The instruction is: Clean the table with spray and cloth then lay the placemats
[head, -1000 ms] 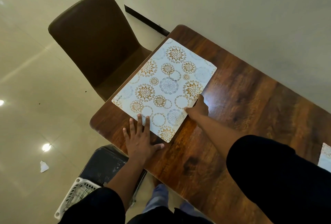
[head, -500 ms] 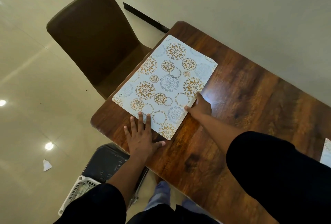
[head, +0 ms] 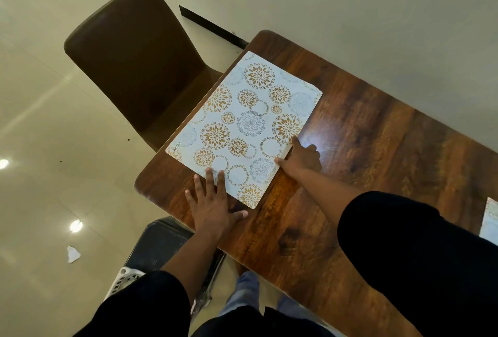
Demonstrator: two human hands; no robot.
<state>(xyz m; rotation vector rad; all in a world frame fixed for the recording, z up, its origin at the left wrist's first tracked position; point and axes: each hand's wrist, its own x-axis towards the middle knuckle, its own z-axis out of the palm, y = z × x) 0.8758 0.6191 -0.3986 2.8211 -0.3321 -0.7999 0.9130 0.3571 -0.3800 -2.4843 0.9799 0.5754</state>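
Our left hand [head: 213, 206] lies flat with the fingers spread, palm on the wood and two fingertips pressing the near short edge of the placemat [head: 244, 128]. Our right hand [head: 300, 157] sits at the mat's long inner edge, thumb touching the rim and the other fingers loosely curled on the table [head: 377, 153] beside it; we judge it is nudging, not pinching (the fingertips themselves are hidden behind the knuckles).

Compared with a second ago, little has changed: both hands hold the same places on the mat, and the mat looks to have shifted only slightly, if at all, toward the table edge by the brown chair [head: 134, 59]. Its far long side now runs right along that edge. We take this as final squaring-up, so this mat is as good as laid, and the cleaning part appears done, since no spray or cloth is in view.

At the right border a sliver of a second placemat [head: 491, 222] shows, well apart from the first.

As for writing, the mat's near left corner carries a small printed word, which reads "KUBER". Nothing else legible appears.
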